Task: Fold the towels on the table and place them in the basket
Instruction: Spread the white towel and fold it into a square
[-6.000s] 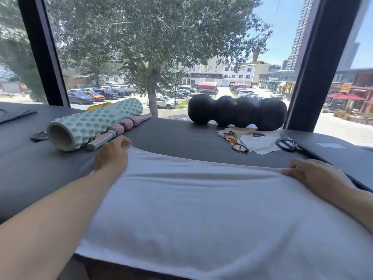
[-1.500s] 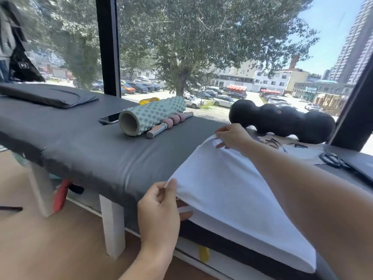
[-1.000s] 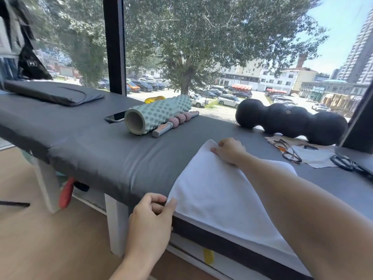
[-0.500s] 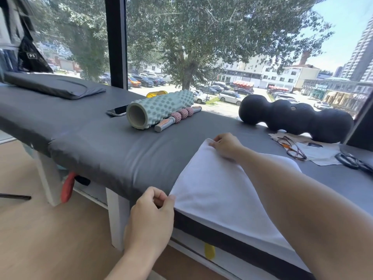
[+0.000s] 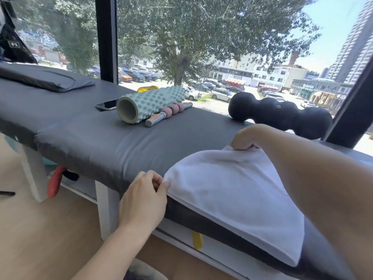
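By the window, a padded grey worktop [image 5: 113, 142] carried a white towel [image 5: 232, 188] at its near edge.

The left hand [image 5: 144, 201] pinched the near corner and the right hand [image 5: 245, 138] the far corner, fingers clamped on cloth: folding looked under way. Next, both corners probably needed carrying across together. No basket showed.
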The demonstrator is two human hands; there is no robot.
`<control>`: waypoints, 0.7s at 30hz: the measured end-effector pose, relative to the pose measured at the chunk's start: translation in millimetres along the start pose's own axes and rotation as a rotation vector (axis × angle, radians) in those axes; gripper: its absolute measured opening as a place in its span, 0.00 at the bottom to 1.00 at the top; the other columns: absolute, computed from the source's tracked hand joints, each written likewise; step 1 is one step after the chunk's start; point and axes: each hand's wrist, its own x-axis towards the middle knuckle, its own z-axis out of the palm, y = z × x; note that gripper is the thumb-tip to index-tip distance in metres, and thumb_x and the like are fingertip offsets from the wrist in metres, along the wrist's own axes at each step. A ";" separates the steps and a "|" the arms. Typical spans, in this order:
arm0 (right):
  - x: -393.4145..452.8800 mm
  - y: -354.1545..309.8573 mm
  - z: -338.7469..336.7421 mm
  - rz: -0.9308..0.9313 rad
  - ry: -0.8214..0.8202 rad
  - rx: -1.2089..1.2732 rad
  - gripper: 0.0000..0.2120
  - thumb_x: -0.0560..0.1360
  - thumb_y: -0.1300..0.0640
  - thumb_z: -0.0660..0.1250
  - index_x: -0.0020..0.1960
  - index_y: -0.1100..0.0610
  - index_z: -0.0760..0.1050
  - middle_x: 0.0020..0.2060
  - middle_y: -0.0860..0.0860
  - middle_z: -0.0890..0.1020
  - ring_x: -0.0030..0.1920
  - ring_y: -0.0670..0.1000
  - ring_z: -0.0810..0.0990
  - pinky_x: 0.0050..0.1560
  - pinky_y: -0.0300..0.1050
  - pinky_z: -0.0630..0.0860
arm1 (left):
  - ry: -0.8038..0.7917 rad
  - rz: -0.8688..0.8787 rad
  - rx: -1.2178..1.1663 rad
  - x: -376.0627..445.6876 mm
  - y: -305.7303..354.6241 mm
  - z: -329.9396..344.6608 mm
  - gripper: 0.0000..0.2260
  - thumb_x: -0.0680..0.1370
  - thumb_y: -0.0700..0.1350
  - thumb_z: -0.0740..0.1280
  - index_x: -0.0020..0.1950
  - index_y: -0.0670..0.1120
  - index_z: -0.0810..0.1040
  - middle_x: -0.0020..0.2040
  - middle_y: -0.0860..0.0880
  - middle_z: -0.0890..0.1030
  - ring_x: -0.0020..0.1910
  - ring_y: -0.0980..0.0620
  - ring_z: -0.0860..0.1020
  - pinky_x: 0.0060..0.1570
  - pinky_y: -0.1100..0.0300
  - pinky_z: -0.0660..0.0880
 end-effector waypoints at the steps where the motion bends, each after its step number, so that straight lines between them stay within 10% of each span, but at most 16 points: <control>1: -5.2 15.7 4.8 0.029 -0.070 0.048 0.15 0.80 0.58 0.59 0.61 0.61 0.79 0.52 0.54 0.81 0.48 0.56 0.81 0.42 0.44 0.75 | 0.007 0.022 -0.014 1.6 2.0 1.6 0.09 0.81 0.57 0.64 0.45 0.54 0.76 0.47 0.57 0.76 0.46 0.53 0.78 0.42 0.55 0.70; 11: -92.8 169.4 56.7 0.158 -0.651 0.287 0.17 0.73 0.57 0.77 0.61 0.50 0.81 0.50 0.47 0.84 0.46 0.48 0.80 0.36 0.39 0.71 | -0.174 0.254 -0.091 -5.7 49.9 33.2 0.04 0.79 0.54 0.68 0.45 0.57 0.78 0.45 0.58 0.81 0.46 0.56 0.78 0.43 0.56 0.71; 21: -148.0 231.8 98.1 -0.199 -0.326 1.186 0.13 0.70 0.57 0.76 0.54 0.56 0.79 0.49 0.51 0.84 0.46 0.47 0.83 0.42 0.40 0.77 | -0.067 0.074 -0.289 -3.8 100.9 39.8 0.05 0.76 0.49 0.72 0.41 0.52 0.80 0.33 0.51 0.83 0.38 0.46 0.83 0.43 0.53 0.80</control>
